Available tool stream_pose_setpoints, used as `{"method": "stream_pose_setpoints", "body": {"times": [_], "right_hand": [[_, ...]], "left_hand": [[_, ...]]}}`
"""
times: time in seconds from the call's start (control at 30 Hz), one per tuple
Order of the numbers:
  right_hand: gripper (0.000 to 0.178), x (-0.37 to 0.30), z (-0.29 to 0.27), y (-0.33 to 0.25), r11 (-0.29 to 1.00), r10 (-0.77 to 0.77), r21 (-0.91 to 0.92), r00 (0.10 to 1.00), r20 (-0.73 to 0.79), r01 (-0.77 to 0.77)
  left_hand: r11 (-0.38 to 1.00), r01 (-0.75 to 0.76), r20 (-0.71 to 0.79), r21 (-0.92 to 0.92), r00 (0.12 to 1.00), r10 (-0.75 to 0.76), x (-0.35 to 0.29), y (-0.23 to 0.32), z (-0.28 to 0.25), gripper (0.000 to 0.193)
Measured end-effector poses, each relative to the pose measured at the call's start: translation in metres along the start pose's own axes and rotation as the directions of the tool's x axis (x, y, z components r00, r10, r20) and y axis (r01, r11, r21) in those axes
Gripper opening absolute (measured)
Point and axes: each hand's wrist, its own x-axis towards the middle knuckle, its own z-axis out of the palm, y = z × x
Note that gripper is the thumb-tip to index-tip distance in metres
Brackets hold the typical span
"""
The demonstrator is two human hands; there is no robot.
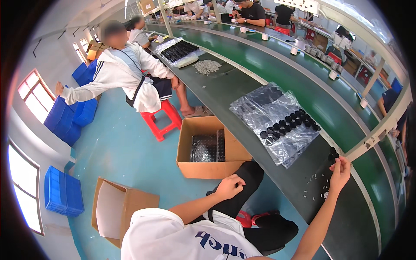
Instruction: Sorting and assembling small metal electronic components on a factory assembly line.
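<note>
Black discs [333, 154]: partly covered by right hand [340, 174].
White bits [326, 195] on desk [346, 216]: too small to identify.
Right forearm [317, 229]: cut off by lower edge.
Co-worker's head [113, 34]: blurred.

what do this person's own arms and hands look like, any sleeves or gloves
The left hand and right hand are bare, with no glove on the fingers and no watch or bracelet showing. The left forearm comes out of a short white sleeve, part of a white top with dark lettering; the right sleeve can't be made out.
</note>
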Motion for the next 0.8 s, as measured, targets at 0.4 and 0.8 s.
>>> {"method": "stream_pose_setpoints", "body": {"times": [0.4, 0.8], "right_hand": [[0.013, -0.0021, 0.003, -0.0072, 1.0, 0.019, 0.023, 1.0, 0.003, -0.019], [0.014, -0.0026, 0.0021, -0.0043, 0.998, -0.002, -0.062, 1.0, 0.021, 0.004]], "left_hand": [[0.997, 0.058, 0.003, -0.044, 0.998, -0.058, 0.0017, -0.0008, -0.0024, 0.015], [0.995, 0.057, 0.017, -0.083, 0.998, -0.055, 0.0006, -0.0012, -0.0041, 0.018]]}}
